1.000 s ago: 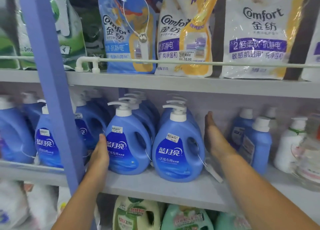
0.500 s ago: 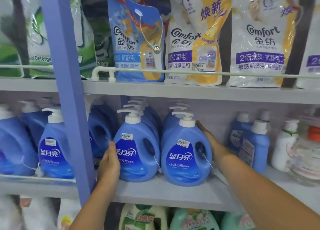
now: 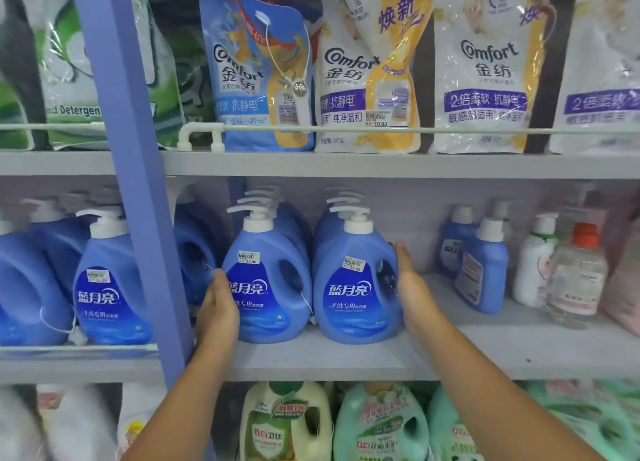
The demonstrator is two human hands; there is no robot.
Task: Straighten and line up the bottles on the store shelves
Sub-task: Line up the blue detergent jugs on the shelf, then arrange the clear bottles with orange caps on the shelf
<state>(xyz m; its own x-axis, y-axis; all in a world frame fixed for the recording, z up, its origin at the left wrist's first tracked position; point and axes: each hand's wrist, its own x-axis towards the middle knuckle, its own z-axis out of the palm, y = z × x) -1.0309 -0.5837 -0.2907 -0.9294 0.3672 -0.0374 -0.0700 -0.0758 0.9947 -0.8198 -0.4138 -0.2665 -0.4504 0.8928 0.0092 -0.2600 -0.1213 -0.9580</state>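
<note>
The left hand (image 3: pixel 217 308) lies flat, fingers straight, against the outer side of one blue bottle (image 3: pixel 266 287); the right hand (image 3: pixel 412 287), also flat, presses the neighbouring bottle (image 3: pixel 356 287). Both bottles stand between the palms (labels forward), probably being squeezed into line on the shelf (image 3: pixel 485 353).

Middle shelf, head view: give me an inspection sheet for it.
Surface: grey middle shelf, bare front strip.
Job's things: two front blue pump bottles upright, labels forward, rows behind.
Clutter: small blue bottles, white bottle, clear orange-capped bottle to the right.
Grippers: left hand and right hand flat against the pair's outer sides.
Cables: nothing seen.
Surroundings: Comfort pouches above, purple post.
</note>
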